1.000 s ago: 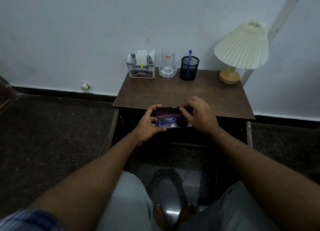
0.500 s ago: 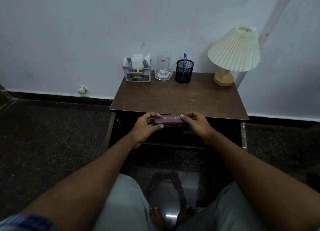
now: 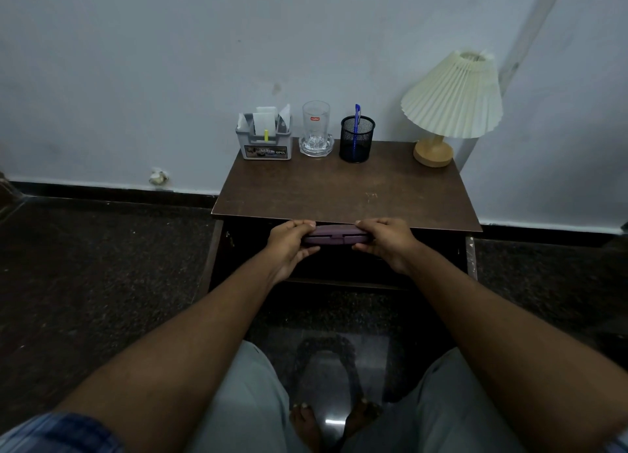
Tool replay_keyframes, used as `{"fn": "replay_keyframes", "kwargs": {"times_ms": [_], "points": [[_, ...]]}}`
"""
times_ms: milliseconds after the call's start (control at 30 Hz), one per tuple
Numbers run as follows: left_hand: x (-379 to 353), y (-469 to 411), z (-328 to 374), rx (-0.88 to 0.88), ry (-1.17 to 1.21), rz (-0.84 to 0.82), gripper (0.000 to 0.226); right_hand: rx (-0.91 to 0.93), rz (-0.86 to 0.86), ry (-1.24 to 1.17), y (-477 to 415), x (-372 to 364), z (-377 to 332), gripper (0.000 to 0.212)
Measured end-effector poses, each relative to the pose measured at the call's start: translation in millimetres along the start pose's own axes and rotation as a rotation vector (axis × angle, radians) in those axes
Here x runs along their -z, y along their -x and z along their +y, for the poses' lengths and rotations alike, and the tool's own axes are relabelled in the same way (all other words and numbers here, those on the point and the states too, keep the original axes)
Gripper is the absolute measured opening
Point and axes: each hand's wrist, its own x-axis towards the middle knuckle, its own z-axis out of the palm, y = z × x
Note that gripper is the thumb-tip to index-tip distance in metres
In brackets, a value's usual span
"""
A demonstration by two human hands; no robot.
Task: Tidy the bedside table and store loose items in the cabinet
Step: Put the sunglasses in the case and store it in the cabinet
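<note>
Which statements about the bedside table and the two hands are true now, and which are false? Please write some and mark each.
1. The left hand and the right hand hold the purple case, one at each end. True.
2. The purple case is open. False: it is closed.
3. The blue pen stands in the black mesh cup. True.
4. The lamp stands at the left rear corner of the table. False: at the right rear corner.

Dim, bluish indoor light, sharp focus, wide-angle bending at the edges, small glare on the floor (image 3: 334,421).
</note>
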Motion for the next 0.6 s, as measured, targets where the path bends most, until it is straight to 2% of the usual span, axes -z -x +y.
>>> {"fn": "replay_keyframes", "kwargs": {"times_ms": [167,267,367,467,600], "points": [[-9,2,-1,0.052,-0.023,0.025,0.016,-0.035,0.055,-0.017,1,6,2,0.011],[-13,4,1,0.079,0.007,0.024,0.002,-0.094,0.072,-0.068,4,12,-1,0.017],[-16,3,0,0.092,0.031,0.021,0.027,-0.147,0.090,-0.104,6,16,-7,0.026],[-20,3,-5,0.105,0.038,0.020,0.029,-0.160,0.101,-0.117,8,22,-10,0.031],[-24,0,-20,0.128,0.020,0.035,0.038,-0.192,0.092,0.001,10,35,1,0.023]]}}
